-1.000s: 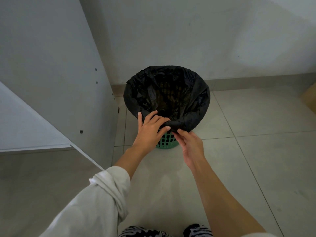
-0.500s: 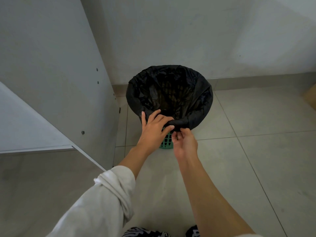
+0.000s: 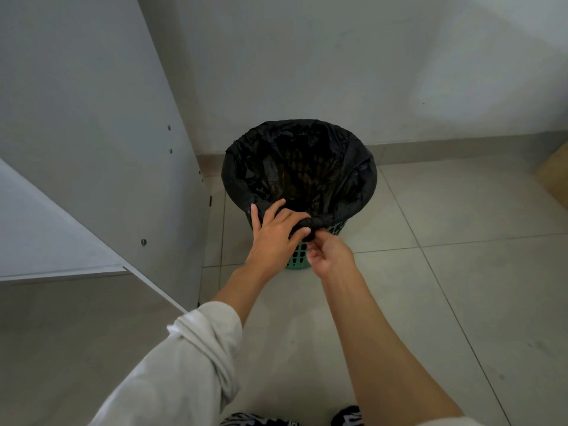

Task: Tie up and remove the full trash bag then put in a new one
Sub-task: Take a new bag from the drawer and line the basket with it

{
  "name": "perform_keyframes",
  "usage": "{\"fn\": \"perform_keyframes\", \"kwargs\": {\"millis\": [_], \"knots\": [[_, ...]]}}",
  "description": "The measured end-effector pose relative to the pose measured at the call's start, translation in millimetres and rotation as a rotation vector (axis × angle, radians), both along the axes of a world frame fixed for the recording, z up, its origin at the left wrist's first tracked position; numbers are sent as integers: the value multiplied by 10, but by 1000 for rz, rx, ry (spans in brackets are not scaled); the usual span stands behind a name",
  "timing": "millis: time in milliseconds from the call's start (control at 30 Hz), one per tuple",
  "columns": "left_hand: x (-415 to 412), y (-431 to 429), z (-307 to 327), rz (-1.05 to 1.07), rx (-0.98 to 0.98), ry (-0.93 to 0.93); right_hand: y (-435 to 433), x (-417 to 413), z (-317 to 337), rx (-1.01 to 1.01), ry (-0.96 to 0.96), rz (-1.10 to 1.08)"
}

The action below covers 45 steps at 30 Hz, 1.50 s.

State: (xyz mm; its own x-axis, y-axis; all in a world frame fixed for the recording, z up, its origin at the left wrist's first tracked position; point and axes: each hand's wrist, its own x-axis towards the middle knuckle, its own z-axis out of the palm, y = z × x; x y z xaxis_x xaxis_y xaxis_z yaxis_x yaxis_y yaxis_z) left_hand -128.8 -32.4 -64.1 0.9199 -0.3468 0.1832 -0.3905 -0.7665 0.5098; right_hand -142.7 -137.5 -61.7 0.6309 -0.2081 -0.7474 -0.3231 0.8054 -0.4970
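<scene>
A black trash bag point(image 3: 353, 176) lines a green mesh bin point(image 3: 296, 256) that stands on the tiled floor against the wall. The bag's edge is folded over the bin's rim, and at the near side it is bunched into a dark twist point(image 3: 313, 224). My left hand point(image 3: 276, 235) lies over the near rim with its fingers curled on that bunched plastic. My right hand point(image 3: 329, 253) is just below, pinching the twist from underneath with fingers and thumb. The inside of the bag is dark, and its contents are hard to make out.
A grey cabinet panel point(image 3: 101, 149) stands close on the left of the bin, with a white shelf edge point(image 3: 61, 269) jutting out. The wall point(image 3: 338, 63) is right behind the bin. A tan box corner point(image 3: 553, 173) sits at the right edge. Patterned slippers point(image 3: 347, 418) show at the bottom.
My right hand has drawn in under the rim and closed on the bunched plastic, which is tighter now. My left hand has stayed on the near rim.
</scene>
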Motion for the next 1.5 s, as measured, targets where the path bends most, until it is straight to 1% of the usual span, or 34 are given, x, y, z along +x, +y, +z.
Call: {"fn": "perform_keyframes", "kwargs": {"millis": [67,133,300,367,500,533,600,700,800,867,967,1033,1167,1300,1400,1500], "knots": [[-2,-11,3,4,0,1,-6,-29,34,-86,22,-27],[14,-31,15,5,0,18,23,-86,80,-140,-9,-57],[85,-89,65,7,-58,115,153,-215,73,-335,-224,-36],[100,-86,80,9,-63,148,201,-239,16,-439,-274,-31],[108,-61,103,-10,-42,187,265,-219,-151,-807,-198,-28],[107,-57,106,-10,-43,192,270,-208,-179,-878,-177,-32],[106,-59,102,-7,-52,198,250,-185,-213,-955,-153,-56],[110,-66,107,-2,-65,201,217,-139,-231,-991,-148,-34],[117,-74,113,-2,-59,206,258,-153,-231,-974,-222,8],[114,-74,120,-7,-61,212,299,-183,-255,-1033,-270,25],[116,-84,123,-12,-56,228,322,-142,-285,-1175,-232,-6],[119,-106,126,-8,-53,241,321,-83,-270,-1207,-182,-40],[151,-124,132,9,-63,262,253,-2,-222,-1240,-147,-59],[153,-117,133,10,-41,253,174,43,-241,-1207,-96,-84],[145,-106,127,10,-42,252,118,75,-289,-1127,-118,-88],[160,-113,128,10,-46,256,111,48,-268,-1091,-154,-33]]}}
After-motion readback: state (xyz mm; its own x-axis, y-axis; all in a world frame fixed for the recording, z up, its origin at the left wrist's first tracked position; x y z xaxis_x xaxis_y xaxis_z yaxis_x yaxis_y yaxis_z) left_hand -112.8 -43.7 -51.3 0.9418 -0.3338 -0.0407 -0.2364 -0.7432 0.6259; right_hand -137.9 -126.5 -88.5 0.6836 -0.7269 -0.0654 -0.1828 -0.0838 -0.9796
